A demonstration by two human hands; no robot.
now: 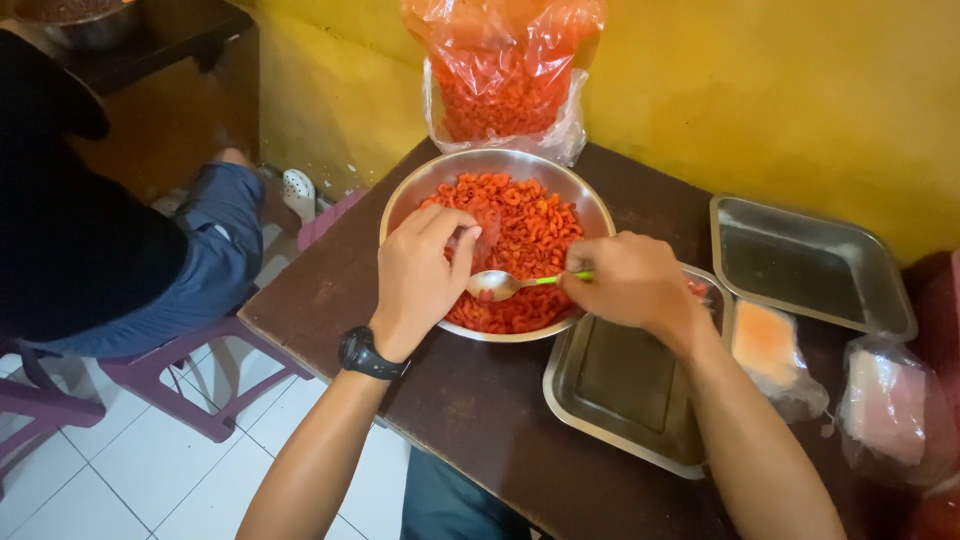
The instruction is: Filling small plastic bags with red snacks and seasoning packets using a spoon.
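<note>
We pinch a small clear bag (470, 245) open with the left hand (420, 275) over the bowl (400, 195), so spills drop back. The right hand (625, 280) clamps the spoon (505, 285) beside the bag's mouth.

A tall orange plastic bag of red snacks (503, 70) stands at twelve o'clock against the wall. Two small clear pouches (773, 352) (888, 408) (one orange-filled, one pinkish) lie at four o'clock.
</note>
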